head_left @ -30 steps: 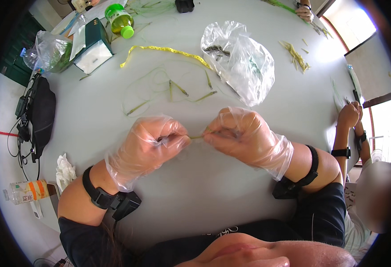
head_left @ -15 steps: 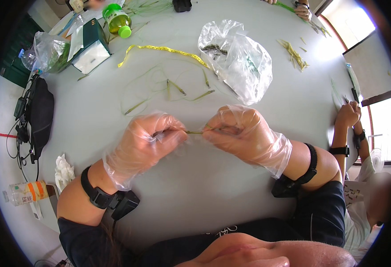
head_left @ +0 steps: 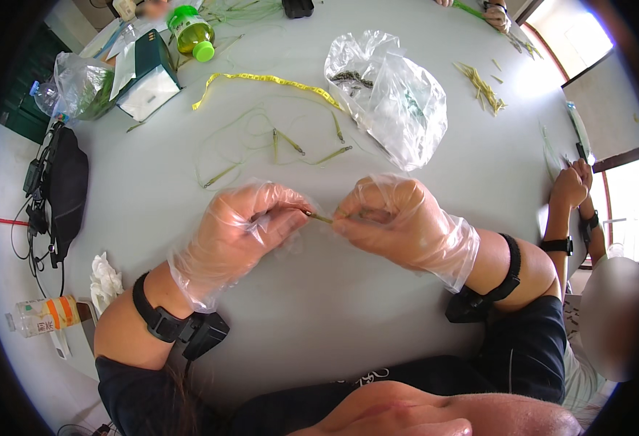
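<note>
Both my hands wear clear plastic gloves and meet over the grey table (head_left: 348, 291). A slim olive-green piece (head_left: 322, 218) with a small dark tip bridges the gap between them. My left hand (head_left: 250, 221) pinches its dark tip, and my right hand (head_left: 385, 214) pinches its green part. The fingers hide both ends. Beyond my hands lie several similar slim green pieces (head_left: 289, 142) with small metal ends, among loose loops of thin green line. A crumpled clear plastic bag (head_left: 407, 109) with dark small items inside rests behind my right hand.
A yellow measuring tape (head_left: 268, 78) curves across the table's far part. At the far left stand a dark green box (head_left: 150, 76) and a green-capped bottle (head_left: 192, 33). A yellowish pile of strips (head_left: 484, 89) lies at the right. Co-workers' hands (head_left: 570, 185) work along the right edge.
My hands have drawn slightly apart, so more of the green piece and its dark tip shows between them. My left fingertips have tilted a little upward.
</note>
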A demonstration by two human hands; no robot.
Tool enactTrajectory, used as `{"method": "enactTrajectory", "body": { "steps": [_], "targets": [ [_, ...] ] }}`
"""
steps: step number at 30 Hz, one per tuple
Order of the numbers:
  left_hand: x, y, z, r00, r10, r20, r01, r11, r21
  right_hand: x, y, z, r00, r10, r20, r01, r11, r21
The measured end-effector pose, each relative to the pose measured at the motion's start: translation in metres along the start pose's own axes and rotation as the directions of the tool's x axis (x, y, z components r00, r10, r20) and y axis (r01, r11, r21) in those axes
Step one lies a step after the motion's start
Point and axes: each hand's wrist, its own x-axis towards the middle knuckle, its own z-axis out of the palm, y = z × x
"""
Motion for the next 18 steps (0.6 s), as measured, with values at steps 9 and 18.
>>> {"method": "enactTrajectory", "body": {
  "steps": [9, 18],
  "targets": [
    [0.0009, -0.0016, -0.0006, 0.997, 0.071, 0.010, -0.071, 0.996, 0.049, -0.0011, 0.0018, 0.0010, 0.997, -0.063, 0.035, 0.064, 0.998, -0.025],
    [0.0004, -0.0015, -0.0034, 0.997, 0.053, 0.056, -0.061, 0.985, 0.163, -0.0012, 0.0051, 0.0018, 0.998, -0.067, 0.012, 0.068, 0.997, -0.034]
  ]
}}
